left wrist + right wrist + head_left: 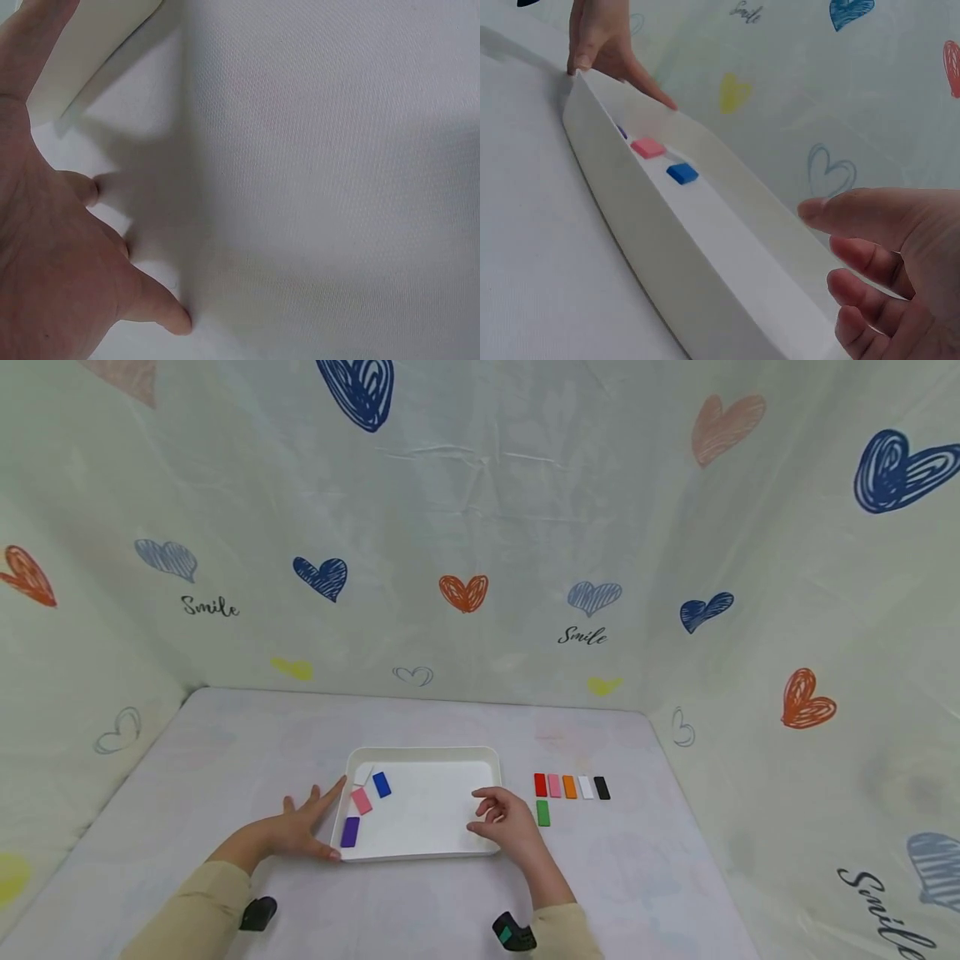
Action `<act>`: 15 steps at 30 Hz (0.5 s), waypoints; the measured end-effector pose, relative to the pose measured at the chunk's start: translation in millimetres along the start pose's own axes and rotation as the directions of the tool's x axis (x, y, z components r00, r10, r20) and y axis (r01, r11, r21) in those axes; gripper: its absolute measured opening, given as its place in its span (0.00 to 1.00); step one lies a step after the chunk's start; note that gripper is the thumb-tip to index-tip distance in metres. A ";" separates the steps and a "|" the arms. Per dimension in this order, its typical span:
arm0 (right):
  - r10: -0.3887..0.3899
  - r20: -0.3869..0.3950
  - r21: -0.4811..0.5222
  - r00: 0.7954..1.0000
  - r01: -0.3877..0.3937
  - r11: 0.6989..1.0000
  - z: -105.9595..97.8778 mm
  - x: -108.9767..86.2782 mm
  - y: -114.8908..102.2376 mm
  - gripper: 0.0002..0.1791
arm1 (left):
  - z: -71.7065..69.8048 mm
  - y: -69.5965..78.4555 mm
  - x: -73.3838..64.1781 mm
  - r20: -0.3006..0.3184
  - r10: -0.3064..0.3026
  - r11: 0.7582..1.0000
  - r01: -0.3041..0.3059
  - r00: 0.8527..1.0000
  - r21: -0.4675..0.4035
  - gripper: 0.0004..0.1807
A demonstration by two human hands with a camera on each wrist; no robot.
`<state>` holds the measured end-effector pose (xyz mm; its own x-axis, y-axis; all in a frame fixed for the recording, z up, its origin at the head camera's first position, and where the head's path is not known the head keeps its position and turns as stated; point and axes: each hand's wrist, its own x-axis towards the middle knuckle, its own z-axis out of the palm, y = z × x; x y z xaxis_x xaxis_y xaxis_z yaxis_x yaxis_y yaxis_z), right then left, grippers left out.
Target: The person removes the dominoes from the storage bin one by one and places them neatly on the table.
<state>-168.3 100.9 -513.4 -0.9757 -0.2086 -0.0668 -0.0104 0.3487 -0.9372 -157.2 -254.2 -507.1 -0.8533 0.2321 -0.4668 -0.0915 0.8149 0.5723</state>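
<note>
A white rectangular tray (420, 852) lies on the table. Inside, towards its left end, are a blue block (382, 784), a pink block (362, 801), a purple block (350, 832) and a white block (363, 774). My left hand (300, 828) is spread at the tray's left side, thumb at the near corner and index finger along the left rim. Over the tray's right end hovers my right hand (510, 827), its fingers loosely bent and the thumb apart from the index finger. Nothing shows between them in the right wrist view.
Right of the tray, a row holds a red block (540, 785), a pink one, an orange one, a white one and a black block (602, 787). A green block (543, 813) lies below the red one. Heart-printed cloth (525, 527) hangs around the table.
</note>
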 end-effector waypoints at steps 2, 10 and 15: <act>-0.013 0.021 0.003 1.000 0.013 1.000 4.0 1.7 -5.2 0.25 | -0.1 1.1 -0.7 -0.004 0.002 1.000 -0.002 1.000 0.006 0.69; -0.042 0.084 0.047 0.996 0.039 0.998 20.5 12.6 -16.6 0.24 | -1.2 4.9 -2.1 -0.009 0.008 1.000 -0.008 1.000 0.011 0.67; -0.052 0.115 0.053 0.992 0.047 0.998 30.4 20.8 -23.5 0.25 | -0.7 4.5 -2.6 -0.007 0.002 1.000 -0.002 1.000 -0.003 0.67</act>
<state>-181.7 60.6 -503.2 -0.9422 -0.3302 -0.0565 -0.0443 0.2900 -0.9560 -155.8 -251.5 -502.9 -0.8572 0.2297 -0.4609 -0.0912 0.8131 0.5750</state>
